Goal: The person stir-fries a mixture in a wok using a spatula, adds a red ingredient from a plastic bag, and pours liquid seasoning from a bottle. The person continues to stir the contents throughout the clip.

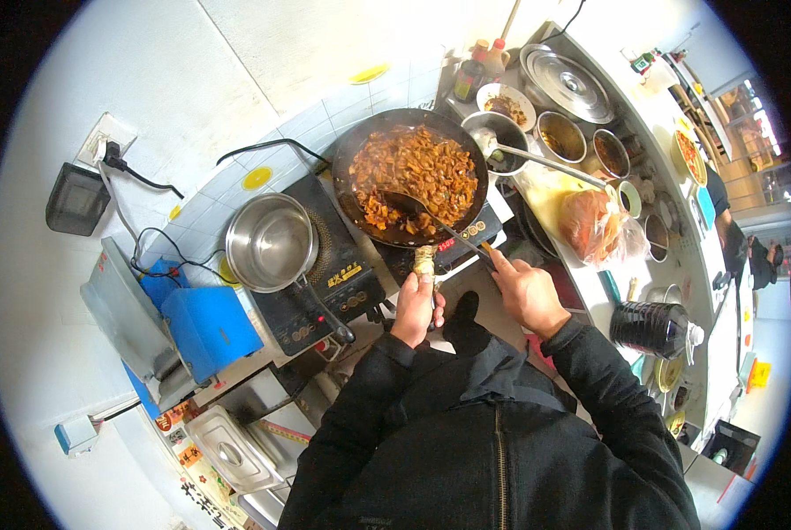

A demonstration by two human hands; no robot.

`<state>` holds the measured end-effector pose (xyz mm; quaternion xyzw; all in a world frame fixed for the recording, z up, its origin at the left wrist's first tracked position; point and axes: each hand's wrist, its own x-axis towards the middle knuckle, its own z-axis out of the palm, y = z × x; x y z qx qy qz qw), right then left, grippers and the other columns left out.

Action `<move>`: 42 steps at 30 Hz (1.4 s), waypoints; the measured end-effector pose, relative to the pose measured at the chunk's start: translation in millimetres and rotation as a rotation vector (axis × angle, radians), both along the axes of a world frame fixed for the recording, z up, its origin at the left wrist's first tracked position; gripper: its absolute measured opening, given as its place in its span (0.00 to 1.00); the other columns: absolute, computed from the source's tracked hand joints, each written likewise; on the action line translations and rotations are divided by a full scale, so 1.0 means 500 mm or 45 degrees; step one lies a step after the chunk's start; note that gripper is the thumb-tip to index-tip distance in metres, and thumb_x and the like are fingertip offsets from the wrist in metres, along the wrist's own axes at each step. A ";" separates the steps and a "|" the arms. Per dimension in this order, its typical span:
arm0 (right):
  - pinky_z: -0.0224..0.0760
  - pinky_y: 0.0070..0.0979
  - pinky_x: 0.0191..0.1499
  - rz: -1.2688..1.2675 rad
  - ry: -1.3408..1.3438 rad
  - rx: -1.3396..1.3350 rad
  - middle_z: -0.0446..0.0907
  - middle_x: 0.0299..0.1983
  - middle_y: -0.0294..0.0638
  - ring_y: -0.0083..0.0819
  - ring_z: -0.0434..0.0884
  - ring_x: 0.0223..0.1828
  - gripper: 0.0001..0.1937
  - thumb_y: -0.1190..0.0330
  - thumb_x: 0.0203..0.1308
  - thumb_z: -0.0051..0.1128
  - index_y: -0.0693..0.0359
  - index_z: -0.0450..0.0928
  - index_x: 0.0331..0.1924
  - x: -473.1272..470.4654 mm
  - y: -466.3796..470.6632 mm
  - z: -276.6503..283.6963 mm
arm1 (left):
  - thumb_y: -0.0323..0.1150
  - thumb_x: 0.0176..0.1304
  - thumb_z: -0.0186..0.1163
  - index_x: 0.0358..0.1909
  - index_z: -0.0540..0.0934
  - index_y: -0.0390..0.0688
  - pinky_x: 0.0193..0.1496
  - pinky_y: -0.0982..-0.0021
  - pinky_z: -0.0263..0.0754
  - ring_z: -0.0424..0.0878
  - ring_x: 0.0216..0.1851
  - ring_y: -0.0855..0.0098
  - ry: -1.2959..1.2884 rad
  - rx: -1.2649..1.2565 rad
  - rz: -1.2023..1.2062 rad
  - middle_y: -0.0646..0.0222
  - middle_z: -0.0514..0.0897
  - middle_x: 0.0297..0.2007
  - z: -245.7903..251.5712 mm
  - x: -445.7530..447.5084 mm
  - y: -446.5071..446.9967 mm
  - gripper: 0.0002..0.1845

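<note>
My left hand (416, 306) grips the wrapped handle (425, 260) of a black wok (347, 189). The wok rests on a black induction cooker (395, 260) with a lit red display. Chopped brown food in a reddish sauce (415, 165) covers much of its inside. In my right hand (526, 291) is the handle of a metal ladle (403, 201), whose bowl sits down in the food near the wok's front side. Just left stands a steel saucepan (271, 242) on a second induction cooker (329, 278); its inside looks bare or holds only clear liquid.
At right, a counter bears a steel pot with a long-handled ladle (554, 162), a lidded pot (567, 83), several metal containers (561, 137), a bagged food lump (591, 222) and a jug of dark liquid (650, 329). A blue-and-grey machine (210, 321) stands left. Another person (733, 232) is at far right.
</note>
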<state>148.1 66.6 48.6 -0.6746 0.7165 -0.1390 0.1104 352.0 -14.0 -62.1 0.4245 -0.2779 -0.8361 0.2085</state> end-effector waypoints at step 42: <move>0.78 0.50 0.37 -0.095 0.036 -0.045 0.84 0.32 0.57 0.59 0.85 0.35 0.13 0.71 0.63 0.56 0.61 0.77 0.51 -0.037 -0.055 0.136 | 0.45 0.82 0.47 0.44 0.67 0.48 0.19 0.66 0.65 0.69 0.17 0.73 -0.102 0.021 0.050 0.66 0.74 0.26 0.013 -0.010 0.001 0.12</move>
